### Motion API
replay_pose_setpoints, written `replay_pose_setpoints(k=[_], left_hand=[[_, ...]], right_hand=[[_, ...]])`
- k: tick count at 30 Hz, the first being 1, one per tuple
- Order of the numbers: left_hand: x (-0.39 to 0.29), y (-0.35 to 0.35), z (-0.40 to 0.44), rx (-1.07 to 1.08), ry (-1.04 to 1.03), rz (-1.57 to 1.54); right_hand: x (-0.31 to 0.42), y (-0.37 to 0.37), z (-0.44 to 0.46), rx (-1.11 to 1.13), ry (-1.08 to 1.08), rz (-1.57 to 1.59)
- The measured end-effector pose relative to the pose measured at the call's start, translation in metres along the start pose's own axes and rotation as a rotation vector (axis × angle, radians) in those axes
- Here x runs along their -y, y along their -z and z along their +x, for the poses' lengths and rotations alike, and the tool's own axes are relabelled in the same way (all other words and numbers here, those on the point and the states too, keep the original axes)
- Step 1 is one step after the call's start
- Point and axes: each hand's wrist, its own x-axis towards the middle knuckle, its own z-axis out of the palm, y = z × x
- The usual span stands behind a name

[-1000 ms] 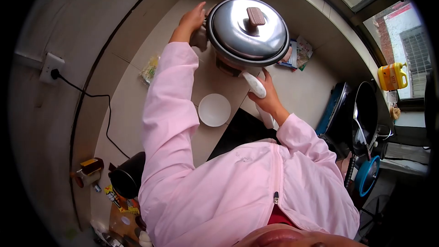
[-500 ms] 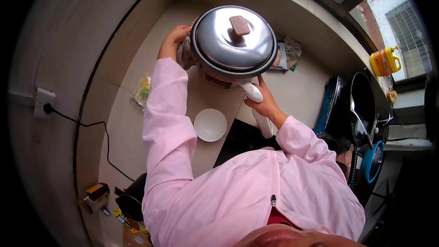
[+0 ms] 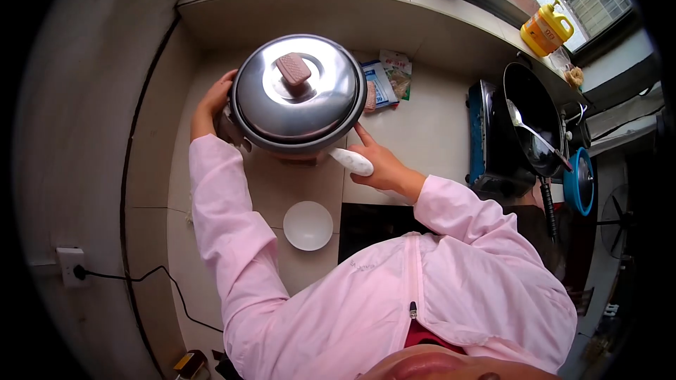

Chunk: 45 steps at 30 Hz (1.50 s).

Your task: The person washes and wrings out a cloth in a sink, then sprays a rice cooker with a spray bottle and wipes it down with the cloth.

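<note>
A round pot with a shiny steel lid and a brown knob is between my hands. My left hand is closed round the pot's left side, with its fingertips partly hidden and a greyish cloth-like thing beneath it. From the pot's front right juts a white speckled handle. My right hand grips beside it, fingers partly hidden behind handle and pot. Nearer my body a white bowl sits on the tiled counter.
Seasoning packets lie behind the pot. To the right are a black wok with a metal ladle, on a stove, and a blue-rimmed pot. A yellow jug stands on the ledge. A black cord runs from the wall socket.
My view has shifted, so the surroundings sit differently in the picture. The pot, still held by both my hands, appears farther left and is now lower, nearer the counter.
</note>
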Motion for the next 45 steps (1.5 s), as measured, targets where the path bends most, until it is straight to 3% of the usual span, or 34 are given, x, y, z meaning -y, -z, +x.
replay_pose_setpoints(k=[2,4,10,12,14,16,19,20,22,23,25,28,32,38,40,42,45], left_hand=[[0.009,-0.006,-0.006,-0.099,-0.028,-0.066],[0.013,-0.004,-0.011,-0.096,-0.185,0.013],[0.028,-0.019,-0.051,-0.318,-0.072,-0.059],[0.036,-0.028,-0.065,-0.472,-0.130,-0.148],[0.042,-0.043,-0.078,-0.589,-0.134,-0.162],[0.068,-0.054,-0.085,-0.670,-0.162,-0.199],[0.037,-0.109,-0.125,-0.813,-0.122,-0.262],[0.044,-0.120,-0.130,-0.822,-0.098,-0.294],[0.049,-0.142,-0.143,-0.825,-0.060,-0.354],[0.044,-0.152,-0.152,-0.839,-0.056,-0.353],[0.028,-0.169,-0.167,-0.714,-0.004,-0.605],[0.006,-0.188,-0.189,-0.588,-0.017,-0.581],[-0.014,-0.198,-0.206,-0.474,0.039,-0.718],[0.006,-0.196,-0.204,-0.511,0.030,-0.636],[0.016,-0.197,-0.200,-0.528,0.022,-0.616],[0.016,-0.200,-0.198,-0.491,-0.032,-0.772],[0.007,-0.203,-0.198,-0.554,0.014,-0.754]], right_hand=[[0.002,-0.006,0.003,0.008,-0.023,0.004],[0.000,-0.006,0.007,0.042,-0.099,-0.015],[-0.025,0.003,0.030,0.050,-0.011,0.003],[-0.023,0.016,0.041,0.101,-0.047,0.029],[-0.049,0.010,0.055,0.046,0.111,0.029],[-0.046,0.016,0.057,0.060,0.112,0.051],[-0.059,0.015,0.058,-0.079,0.142,-0.013],[-0.055,0.017,0.054,-0.071,0.156,-0.007],[-0.046,0.025,0.040,0.080,0.001,0.329],[-0.042,0.020,0.030,0.025,0.092,0.424],[-0.045,0.004,0.017,0.055,0.142,0.410],[-0.025,-0.014,-0.003,0.112,0.163,0.374],[0.001,-0.029,-0.016,0.000,0.187,0.451],[0.024,-0.030,-0.021,-0.018,0.145,0.330],[0.025,-0.031,-0.019,-0.073,0.226,0.354],[0.027,-0.031,-0.015,-0.054,0.233,0.368],[0.027,-0.036,-0.009,-0.008,0.216,0.351]])
